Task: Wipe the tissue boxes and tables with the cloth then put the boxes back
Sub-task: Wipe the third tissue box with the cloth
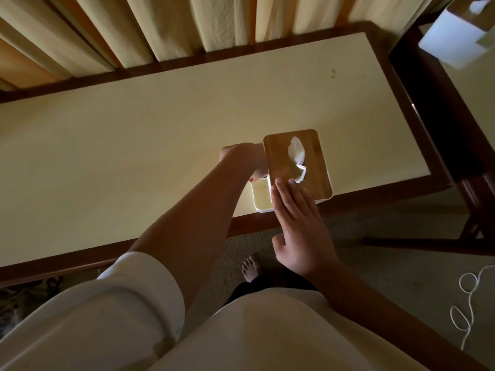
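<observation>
Step in hand, by my read: wiping the sides of the 1st tissue box point(281, 156).

Box is sitting on the bench point(134, 143) just beside the front edge, toward the R end. Wood lid is facing up, w/ a tissue point(296, 153) sticking out of the slot.

R hand point(300, 228) is lying flat on the near-L corner of the lid. Its fingers point(281, 199) are straight and together, pressing down. It is steadying the box, not gripping it.

L hand point(241, 156) is working against the box's L side wall w/ fingers curled in. Lid edge is hiding what they are holding. No cloth is showing, so cannot tell if L is gripping one; prob. yes, given the task.

2nd box point(450, 41) is standing on the next bench, far R, well apart.

Progress: prob. early. Lid, bench top and 2nd box look still to do.

Next move is calling for:
- R keeping pressure on, since the box is sitting close to the front edge and a sideways wipe could be pushing it off.
- L going round the remaining sides.
- R coming off so the lid gets wiped.
- Lifting the box clear to wipe the bench under it.
</observation>
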